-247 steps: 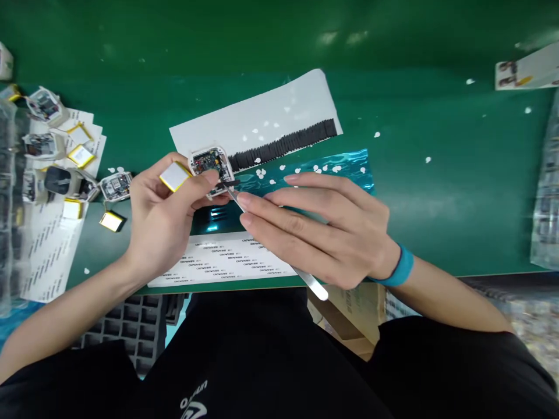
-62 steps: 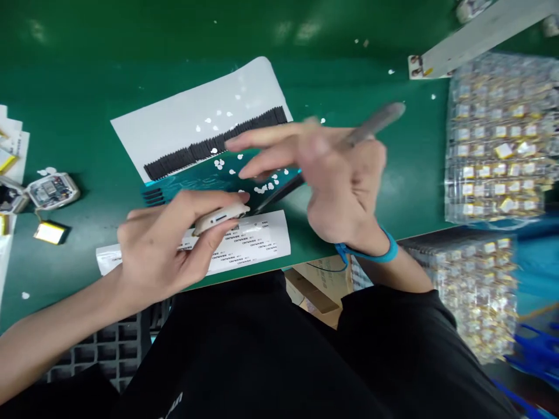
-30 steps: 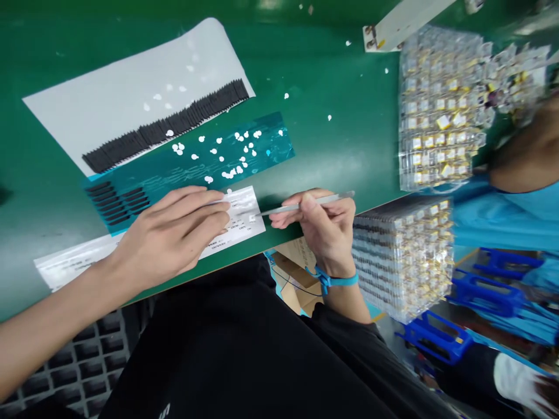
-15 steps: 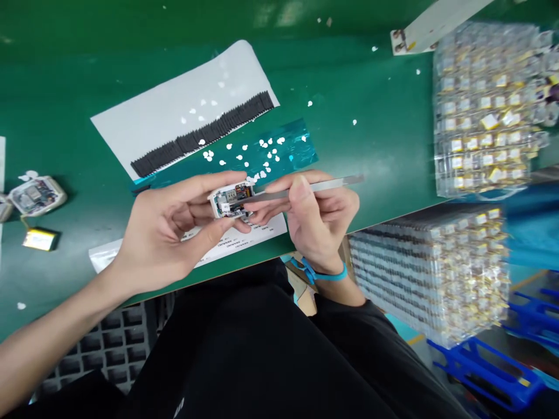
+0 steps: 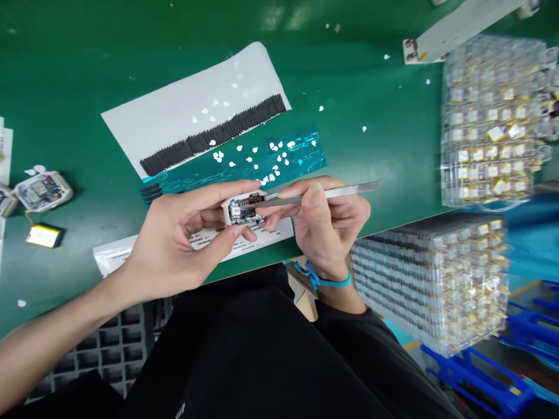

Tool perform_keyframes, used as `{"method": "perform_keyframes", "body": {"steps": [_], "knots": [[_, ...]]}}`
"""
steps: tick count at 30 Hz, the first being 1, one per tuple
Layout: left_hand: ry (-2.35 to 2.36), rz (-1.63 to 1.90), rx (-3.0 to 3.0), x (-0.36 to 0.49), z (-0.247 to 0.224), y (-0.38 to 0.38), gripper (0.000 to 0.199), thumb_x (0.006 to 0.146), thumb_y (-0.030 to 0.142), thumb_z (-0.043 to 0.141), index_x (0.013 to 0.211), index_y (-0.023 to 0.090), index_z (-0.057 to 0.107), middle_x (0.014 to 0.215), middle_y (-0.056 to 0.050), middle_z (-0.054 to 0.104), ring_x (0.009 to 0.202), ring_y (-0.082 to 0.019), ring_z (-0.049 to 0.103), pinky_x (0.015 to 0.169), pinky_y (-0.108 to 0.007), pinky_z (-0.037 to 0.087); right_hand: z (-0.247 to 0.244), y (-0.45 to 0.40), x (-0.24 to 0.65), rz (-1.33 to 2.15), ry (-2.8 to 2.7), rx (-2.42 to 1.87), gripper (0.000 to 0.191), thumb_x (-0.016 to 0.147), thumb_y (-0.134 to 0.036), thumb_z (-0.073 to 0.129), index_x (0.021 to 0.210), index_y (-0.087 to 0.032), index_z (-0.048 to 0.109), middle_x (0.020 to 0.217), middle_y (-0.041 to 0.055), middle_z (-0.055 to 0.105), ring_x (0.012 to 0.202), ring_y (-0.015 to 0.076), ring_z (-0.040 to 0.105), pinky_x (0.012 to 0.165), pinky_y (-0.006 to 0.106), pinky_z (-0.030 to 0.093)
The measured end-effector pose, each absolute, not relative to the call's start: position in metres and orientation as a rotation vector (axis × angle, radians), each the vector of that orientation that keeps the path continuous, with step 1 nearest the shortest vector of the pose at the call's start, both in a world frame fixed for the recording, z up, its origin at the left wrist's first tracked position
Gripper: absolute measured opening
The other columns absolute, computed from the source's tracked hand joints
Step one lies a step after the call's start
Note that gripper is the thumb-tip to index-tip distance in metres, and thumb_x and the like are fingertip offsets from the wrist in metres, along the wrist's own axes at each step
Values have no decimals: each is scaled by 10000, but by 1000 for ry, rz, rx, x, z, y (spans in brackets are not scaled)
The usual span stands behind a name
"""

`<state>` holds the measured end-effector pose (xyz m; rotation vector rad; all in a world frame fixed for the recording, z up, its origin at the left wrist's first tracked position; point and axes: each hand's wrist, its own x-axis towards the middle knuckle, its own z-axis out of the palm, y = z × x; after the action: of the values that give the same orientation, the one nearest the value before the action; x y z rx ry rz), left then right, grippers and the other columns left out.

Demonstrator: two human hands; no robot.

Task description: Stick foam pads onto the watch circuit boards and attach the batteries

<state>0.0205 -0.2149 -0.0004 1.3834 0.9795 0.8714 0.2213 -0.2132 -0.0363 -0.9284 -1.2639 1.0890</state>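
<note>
Between the thumb and fingers of my left hand [image 5: 187, 238] is a small white housing [image 5: 244, 209] with its circuit board showing. My right hand [image 5: 327, 224], with a blue strap at the wrist, pinches metal tweezers [image 5: 336, 192]. Their tips reach over the inside of the housing; whether they grip a part there is too small to tell. Beneath the hands lies a white printed sheet [image 5: 262, 241]. Behind them, a blue film [image 5: 305, 160] carries scattered white round stickers, and a pale sheet [image 5: 174, 110] bears a row of black strips [image 5: 213, 134].
At the far left are another opened housing [image 5: 43, 192] and a yellow-edged battery [image 5: 43, 235]. Clear trays of parts [image 5: 489, 128] lie on the right of the green table [image 5: 375, 163]. More stacked trays [image 5: 428, 279] stand below its edge, near a blue frame [image 5: 484, 378].
The view has shifted, so the table items appear slightly further right. Both hands still hold the housing and tweezers; the tweezer tips remain over the opened housing.
</note>
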Motion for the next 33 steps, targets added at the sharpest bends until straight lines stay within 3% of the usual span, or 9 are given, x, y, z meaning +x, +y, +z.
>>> {"method": "perform_keyframes", "body": {"steps": [9,15,20,26,30,33], "knots": [[1003,892,1377,21,-2,-218,415,894,100,719,1296,191,758,959,-29,821,789,-219,820,731,-277,710,-37,-218,222,1046,-1257,-1081,205,1043,-407,650,943,-280,775,801,6,771,624,178,778,477,255,631],[1020,865,1404,22,-1,-217,408,899,110,705,1295,197,756,898,-16,820,775,-232,821,700,-290,717,-35,-215,221,1088,-1268,-990,169,1049,-333,653,974,-264,787,790,-3,794,577,140,755,504,230,643],[1038,895,1393,23,-3,-218,424,881,125,715,1302,150,750,956,-38,833,754,-200,815,681,-239,703,-35,-214,224,1102,-1275,-1000,176,1050,-341,647,981,-240,774,743,-3,787,594,165,776,530,248,670],[1049,876,1405,22,-3,-218,399,908,104,685,1296,168,754,893,-20,829,749,-198,819,702,-238,696,-37,-215,219,1039,-1317,-947,171,1056,-274,632,1004,-246,792,821,-6,811,600,141,774,524,228,653],[1122,900,1413,25,-12,-221,299,945,126,652,1199,197,794,925,-15,834,693,-185,808,602,-223,667,-23,-216,227,943,-1497,-1039,183,1026,-218,657,1023,-304,819,948,-14,829,735,159,806,649,278,708],[1162,981,1414,25,-12,-219,274,968,135,655,1199,209,782,956,4,828,679,-156,797,557,-211,649,4,-204,244,1014,-1574,-1096,160,1007,-298,697,1088,-355,822,993,-2,841,837,200,818,786,333,725]]}}
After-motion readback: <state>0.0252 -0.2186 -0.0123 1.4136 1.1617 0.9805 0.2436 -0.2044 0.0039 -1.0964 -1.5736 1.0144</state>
